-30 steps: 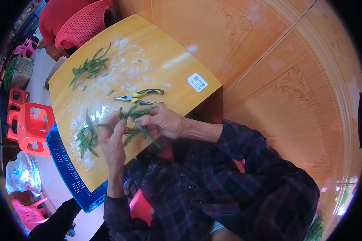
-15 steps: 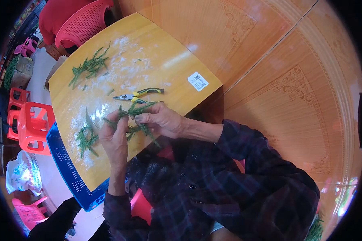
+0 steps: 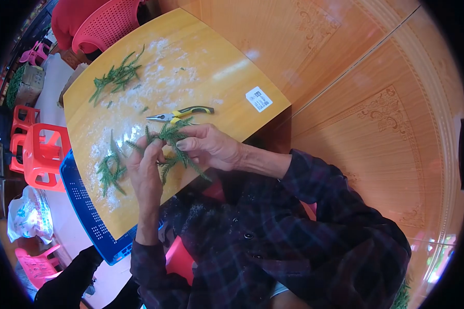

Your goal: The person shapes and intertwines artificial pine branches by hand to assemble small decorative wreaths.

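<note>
A green artificial-looking conifer sprig (image 3: 173,135) is held between both hands over the near edge of the yellow table (image 3: 134,203). My left hand (image 3: 147,167) pinches its left part between thumb and fingers. The fingers of my right hand (image 3: 211,147) are closed on its right side, with needled twigs hanging below. Just beyond the hands lie pliers (image 3: 180,114) with yellow-and-black handles, one handle partly hidden by the sprig. A loose sprig (image 3: 111,170) rests left of my left hand, and a bunch of sprigs (image 3: 117,77) lies farther back.
White powder (image 3: 162,77) and small green bits are scattered over the tabletop. A white label (image 3: 258,99) is stuck near its right corner. A blue basket (image 3: 82,201) sits below the left edge, with red stools (image 3: 46,154) beyond. A person in red (image 3: 77,20) sits at a pink chair (image 3: 105,26).
My hands have shifted slightly on the sprig, and its twigs are turned differently, now bunched more upright near the right fingers. The view has tilted a little.
</note>
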`<state>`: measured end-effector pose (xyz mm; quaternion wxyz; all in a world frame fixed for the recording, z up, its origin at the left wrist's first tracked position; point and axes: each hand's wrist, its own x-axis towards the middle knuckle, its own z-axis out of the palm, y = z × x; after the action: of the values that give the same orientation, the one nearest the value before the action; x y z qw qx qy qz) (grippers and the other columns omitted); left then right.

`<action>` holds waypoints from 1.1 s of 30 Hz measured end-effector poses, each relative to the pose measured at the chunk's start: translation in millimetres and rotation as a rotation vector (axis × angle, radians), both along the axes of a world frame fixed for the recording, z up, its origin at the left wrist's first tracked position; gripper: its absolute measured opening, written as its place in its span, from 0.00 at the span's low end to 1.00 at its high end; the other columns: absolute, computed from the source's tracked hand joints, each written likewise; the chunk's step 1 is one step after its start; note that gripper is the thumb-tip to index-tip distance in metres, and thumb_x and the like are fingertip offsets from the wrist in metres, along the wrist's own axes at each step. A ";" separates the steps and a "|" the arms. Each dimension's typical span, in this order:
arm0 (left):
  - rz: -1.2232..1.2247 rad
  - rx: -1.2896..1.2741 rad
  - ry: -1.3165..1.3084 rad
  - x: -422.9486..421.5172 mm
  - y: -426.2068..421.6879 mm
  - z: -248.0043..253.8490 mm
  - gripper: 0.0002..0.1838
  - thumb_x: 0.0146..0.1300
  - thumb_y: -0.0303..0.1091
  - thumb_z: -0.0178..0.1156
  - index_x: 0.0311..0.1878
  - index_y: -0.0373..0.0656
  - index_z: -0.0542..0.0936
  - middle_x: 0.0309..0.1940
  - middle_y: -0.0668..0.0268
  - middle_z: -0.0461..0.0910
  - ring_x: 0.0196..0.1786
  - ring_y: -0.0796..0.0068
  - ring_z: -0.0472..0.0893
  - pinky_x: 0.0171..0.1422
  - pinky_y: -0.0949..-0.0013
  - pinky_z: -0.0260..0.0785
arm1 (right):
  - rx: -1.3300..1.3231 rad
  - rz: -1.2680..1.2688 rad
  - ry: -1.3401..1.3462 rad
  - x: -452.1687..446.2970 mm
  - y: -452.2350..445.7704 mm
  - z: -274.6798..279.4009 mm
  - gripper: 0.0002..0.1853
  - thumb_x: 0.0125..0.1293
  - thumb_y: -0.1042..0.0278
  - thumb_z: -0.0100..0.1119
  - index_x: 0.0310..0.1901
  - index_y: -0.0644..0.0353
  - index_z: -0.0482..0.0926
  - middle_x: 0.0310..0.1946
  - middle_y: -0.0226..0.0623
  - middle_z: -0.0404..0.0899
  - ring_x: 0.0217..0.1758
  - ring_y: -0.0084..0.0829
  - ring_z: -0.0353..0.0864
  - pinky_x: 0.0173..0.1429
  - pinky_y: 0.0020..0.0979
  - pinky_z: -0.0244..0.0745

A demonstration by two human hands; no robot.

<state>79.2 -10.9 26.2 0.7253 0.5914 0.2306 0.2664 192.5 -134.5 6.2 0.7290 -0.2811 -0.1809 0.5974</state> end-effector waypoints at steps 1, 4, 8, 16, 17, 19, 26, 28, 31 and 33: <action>0.002 -0.034 -0.024 0.6 -1.5 -1.3 0.10 0.60 0.29 0.56 0.42 0.34 0.76 0.25 0.71 0.72 0.30 0.84 0.68 0.37 0.80 0.60 | 0.014 0.017 0.010 1.1 -0.7 -1.6 0.16 0.63 0.66 0.57 0.52 0.56 0.74 0.32 0.18 0.75 0.25 0.09 0.63 0.28 0.15 0.58; -0.016 -0.072 -0.065 1.7 -1.0 -6.5 0.11 0.60 0.29 0.56 0.43 0.33 0.76 0.25 0.71 0.71 0.31 0.82 0.70 0.39 0.79 0.61 | 0.013 0.026 -0.016 1.1 0.3 -4.1 0.18 0.63 0.66 0.57 0.54 0.57 0.72 0.34 0.18 0.74 0.27 0.09 0.64 0.28 0.15 0.58; -0.010 -0.065 -0.057 2.5 -2.4 -5.3 0.11 0.61 0.29 0.55 0.44 0.33 0.76 0.25 0.70 0.71 0.32 0.81 0.71 0.40 0.78 0.61 | 0.009 0.032 -0.017 3.2 -1.0 -3.9 0.19 0.64 0.64 0.56 0.56 0.58 0.71 0.35 0.20 0.75 0.27 0.10 0.64 0.28 0.15 0.58; -0.063 0.034 -0.002 0.4 -0.7 -2.3 0.11 0.62 0.29 0.54 0.45 0.34 0.75 0.30 0.69 0.75 0.33 0.82 0.72 0.39 0.79 0.64 | 0.022 0.067 0.043 3.0 -4.2 7.5 0.13 0.66 0.63 0.53 0.49 0.58 0.75 0.33 0.22 0.75 0.22 0.10 0.60 0.25 0.15 0.57; -0.081 0.066 0.012 0.0 -1.5 -1.3 0.11 0.62 0.29 0.54 0.46 0.34 0.75 0.30 0.69 0.75 0.33 0.82 0.72 0.39 0.79 0.65 | 0.026 0.102 -0.011 4.0 -5.4 7.6 0.13 0.66 0.63 0.54 0.48 0.58 0.76 0.32 0.22 0.75 0.22 0.10 0.60 0.25 0.15 0.57; -0.064 0.111 0.035 -0.5 -1.0 -3.8 0.12 0.62 0.29 0.54 0.47 0.35 0.75 0.31 0.69 0.76 0.34 0.82 0.72 0.39 0.79 0.65 | 0.009 0.078 -0.027 3.8 -5.7 2.5 0.12 0.65 0.63 0.55 0.46 0.58 0.76 0.30 0.22 0.73 0.21 0.10 0.59 0.24 0.15 0.56; -0.027 0.194 -0.020 -0.4 0.6 1.0 0.12 0.61 0.26 0.56 0.48 0.34 0.76 0.34 0.68 0.76 0.36 0.81 0.74 0.41 0.78 0.67 | -0.005 0.047 -0.011 1.3 -5.1 -2.5 0.11 0.63 0.64 0.57 0.45 0.58 0.78 0.25 0.19 0.69 0.21 0.12 0.58 0.24 0.15 0.53; -0.034 0.231 0.017 -2.1 2.6 1.5 0.12 0.61 0.26 0.55 0.47 0.34 0.76 0.34 0.68 0.76 0.36 0.82 0.74 0.42 0.78 0.67 | 0.007 0.035 -0.025 1.1 -3.2 -6.7 0.11 0.63 0.64 0.57 0.45 0.57 0.79 0.24 0.19 0.69 0.21 0.12 0.58 0.24 0.16 0.53; -0.042 0.236 0.017 -4.1 5.0 -1.7 0.12 0.61 0.26 0.55 0.47 0.33 0.76 0.33 0.67 0.76 0.36 0.82 0.75 0.43 0.78 0.67 | 0.005 0.039 -0.039 0.5 -1.1 -6.7 0.11 0.63 0.64 0.57 0.45 0.56 0.79 0.24 0.19 0.70 0.20 0.12 0.58 0.23 0.16 0.53; -0.048 0.244 0.006 -3.9 3.3 -2.6 0.12 0.62 0.26 0.54 0.47 0.33 0.76 0.32 0.67 0.76 0.35 0.81 0.75 0.42 0.78 0.67 | -0.006 0.018 -0.040 -1.6 -2.7 -4.9 0.11 0.63 0.64 0.58 0.44 0.57 0.79 0.23 0.18 0.68 0.20 0.11 0.57 0.23 0.16 0.52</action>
<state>75.3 -7.6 23.6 0.6532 0.6816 0.1844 0.2732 190.9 -137.1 1.3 0.7187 -0.2938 -0.1963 0.5988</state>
